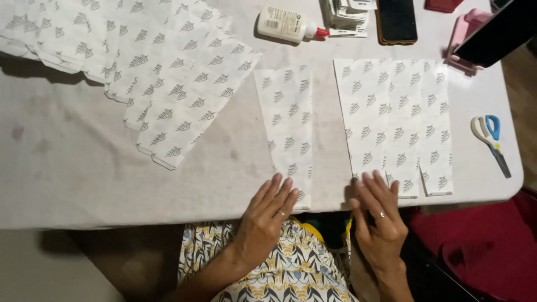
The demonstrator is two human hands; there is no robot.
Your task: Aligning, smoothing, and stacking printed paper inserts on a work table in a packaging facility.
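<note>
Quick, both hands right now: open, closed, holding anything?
Left hand: open and flat, fingertips on the near end of the narrow printed paper strip, gripping nothing.
Right hand: open and flat, fingertips on the wide printed sheet, gripping nothing.

The paper sheets are white with grey leaf prints. The scissors have blue and white handles; the glue bottle is white, red-capped.

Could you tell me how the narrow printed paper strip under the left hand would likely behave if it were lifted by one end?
The narrow paper strip looks thin and lies flat on the table, so it would probably droop and feel very light. The left hand presses only its near end; pushed there, it might slide or buckle rather than stay rigid.
</note>
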